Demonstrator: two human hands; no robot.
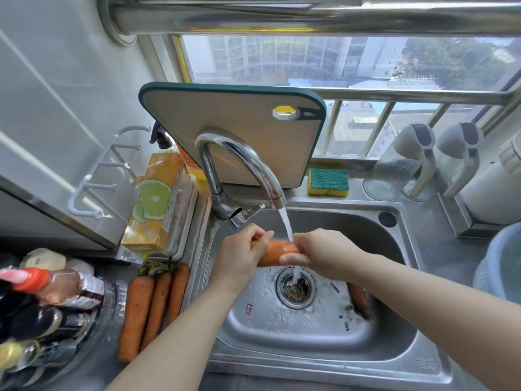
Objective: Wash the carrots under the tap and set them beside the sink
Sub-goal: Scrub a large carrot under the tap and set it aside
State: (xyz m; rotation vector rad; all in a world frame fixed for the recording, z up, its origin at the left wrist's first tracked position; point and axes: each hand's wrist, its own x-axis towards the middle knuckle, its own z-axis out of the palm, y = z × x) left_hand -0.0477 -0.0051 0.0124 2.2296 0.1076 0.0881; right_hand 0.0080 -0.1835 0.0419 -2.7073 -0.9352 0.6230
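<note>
An orange carrot (277,252) lies crosswise over the steel sink (394,351), held at both ends. My left hand (242,255) grips its left end and my right hand (321,253) wraps its right end. Water runs from the curved chrome tap (248,162) onto the carrot and down to the drain (294,289). Three carrots (153,306) lie side by side on the counter left of the sink. Another carrot (359,299) rests on the basin floor at the right, partly hidden by my right forearm.
A cutting board (239,114) leans behind the tap, with a sponge (328,182) to its right. Orange boxes (153,204) and bottles (42,306) crowd the left counter. Two clear jugs (400,167) and a blue basin (499,266) stand at the right.
</note>
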